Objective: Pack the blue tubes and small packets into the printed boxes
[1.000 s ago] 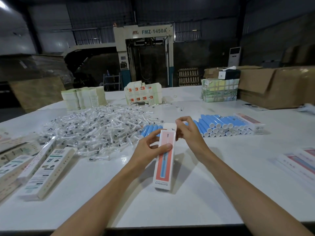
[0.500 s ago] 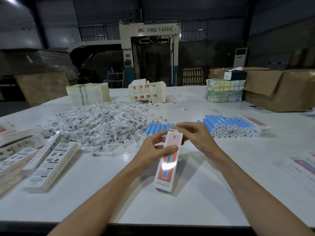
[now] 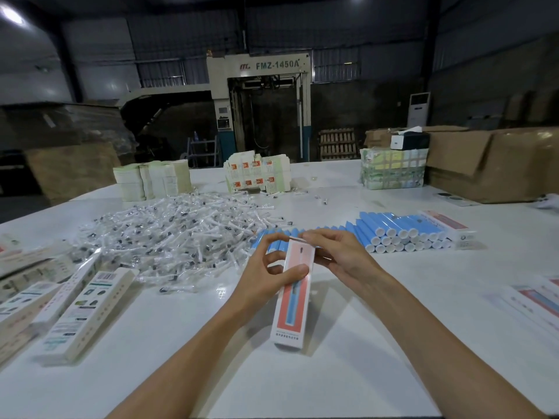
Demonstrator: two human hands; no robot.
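Note:
A long printed box (image 3: 292,300), pink with a blue stripe, lies lengthwise in front of me, its near end on the white table (image 3: 348,373). My left hand (image 3: 266,276) grips its upper part, thumb across the front. My right hand (image 3: 341,258) holds the far end, fingers curled round the top flap. Behind my hands lies a row of blue tubes (image 3: 402,231) with white ends, stacked in layers. A wide heap of small clear packets (image 3: 175,237) covers the table to the left.
Several printed boxes (image 3: 87,313) lie at the left edge and flat printed sheets (image 3: 538,300) at the right. One more printed box (image 3: 447,226) lies beside the tubes. Stacks of flat cartons (image 3: 154,182) and a wrapped bundle (image 3: 393,172) stand at the back, cardboard boxes (image 3: 496,164) far right.
The box's far end has dropped lower and its top flap has gone down under my right fingers. Both hands stay on the box.

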